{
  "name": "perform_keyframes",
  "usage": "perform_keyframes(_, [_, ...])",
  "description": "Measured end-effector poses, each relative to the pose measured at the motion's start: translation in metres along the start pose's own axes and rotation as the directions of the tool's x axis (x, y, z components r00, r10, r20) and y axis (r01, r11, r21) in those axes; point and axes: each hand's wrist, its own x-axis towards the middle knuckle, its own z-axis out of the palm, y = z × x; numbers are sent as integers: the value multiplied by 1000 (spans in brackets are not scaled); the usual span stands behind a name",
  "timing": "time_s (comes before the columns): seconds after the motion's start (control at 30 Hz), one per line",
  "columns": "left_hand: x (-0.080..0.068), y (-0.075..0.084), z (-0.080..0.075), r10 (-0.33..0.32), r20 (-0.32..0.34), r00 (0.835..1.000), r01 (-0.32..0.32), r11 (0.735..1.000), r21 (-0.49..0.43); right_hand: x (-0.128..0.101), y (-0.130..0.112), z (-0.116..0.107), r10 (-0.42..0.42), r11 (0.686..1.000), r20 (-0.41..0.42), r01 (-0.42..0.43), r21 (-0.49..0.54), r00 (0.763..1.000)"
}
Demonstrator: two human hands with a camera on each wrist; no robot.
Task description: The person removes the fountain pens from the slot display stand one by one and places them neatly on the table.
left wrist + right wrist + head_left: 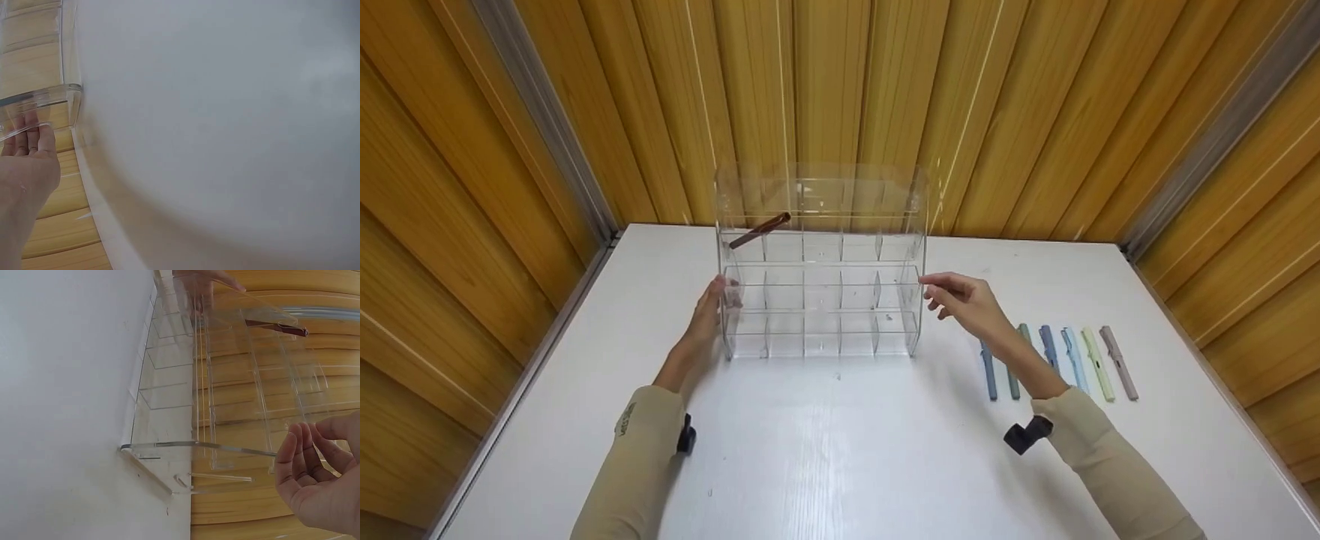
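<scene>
A clear acrylic pen rack [821, 300] with stepped rows of compartments stands on the white table [810, 450]. In its upper left part a dark brown pen [761, 230] leans at a slant. My left hand [706, 311] grips the rack's left side, some fingers showing through the acrylic. On the opposite side my right hand [967, 300] has its fingertips at the rack's edge, thumb and index close together. The right wrist view shows the other fingers of that hand [320, 467] curled next to the clear side panel [197, 447].
Right of the rack several pens lie in a row: two blue, one dark green, a light blue pen [1074, 356], a yellow-green pen [1099, 364] and a grey-mauve pen [1119, 362]. The right forearm passes over some of them. Wood-patterned walls [832, 97] enclose the table's back and sides.
</scene>
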Motion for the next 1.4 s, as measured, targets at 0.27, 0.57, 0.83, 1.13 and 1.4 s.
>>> perform_keyframes(0.27, [2,4,-3,-25,4,1000,25,998,-65,17,-10,22,-7,1000,50,6,25,999])
perform_keyframes(0.57, [7,11,-13,-79,70,994,84,994,-77,38,-22,39,-11,998,82,6,64,997])
perform_keyframes(0.83, [6,6,-15,-3,73,997,11,995,-99,46,-29,55,-53,994,115,42,97,992])
perform_keyframes(1.13, [5,7,-14,28,75,997,-23,997,-74,55,-36,78,-84,983,59,73,170,995])
perform_keyframes(1.4, [2,7,-10,11,72,997,-7,998,-66,58,-50,98,-126,960,33,113,256,992])
